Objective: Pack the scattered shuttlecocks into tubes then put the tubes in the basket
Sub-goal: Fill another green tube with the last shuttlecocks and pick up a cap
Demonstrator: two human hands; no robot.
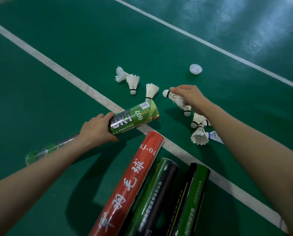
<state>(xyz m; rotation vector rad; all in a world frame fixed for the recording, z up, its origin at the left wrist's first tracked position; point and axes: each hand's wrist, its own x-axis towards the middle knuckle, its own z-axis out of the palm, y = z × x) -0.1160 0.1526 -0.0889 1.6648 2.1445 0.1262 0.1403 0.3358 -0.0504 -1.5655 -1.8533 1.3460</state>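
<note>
Nearest tubes: three lie side by side on the court floor (pixel 74 48) at the bottom edge: red tube (pixel 133 181), dark green tube (pixel 152 193), black-and-green tube (pixel 190 198). Nobody is touching them. We judge they're parked within reach for filling.
Spare tube: a blurred green tube (pixel 40 153) lies on the floor under the left forearm, partly hidden. It reads as a separate tube, but we can't be sure.
Left hand: the left hand (pixel 96 128) is wrapped round the near end of the green 007 tube (pixel 133 118). The tube is tilted with its far end aimed at the other hand. That end looks open. We read this as presenting the mouth for loading.
Right hand: the right hand (pixel 188 94) has its fingers pinched on the feather skirt of a shuttlecock (pixel 172 96), cork pointing at the tube. We judge cork-first keeps the feathers from snagging.
Gap: the held shuttlecock is near the tube mouth but apart from it, not yet inserted.
Loose pile: a shuttlecock cluster (pixel 199 135) sits on the floor beside the right forearm, including a blue-banded shuttlecock (pixel 214 136).
Farther shuttlecocks: one (pixel 150 91) lies just beyond the tube mouth and a small group (pixel 128 79) sits past it, near the white court line (pixel 40 57).
Cap: a white cap (pixel 195 69) lies open side up, well apart beyond the right hand. It's probably the tube's lid, set aside while we load.
Basket: not in view.
Progress: early, since most shuttlecocks are loose.
</note>
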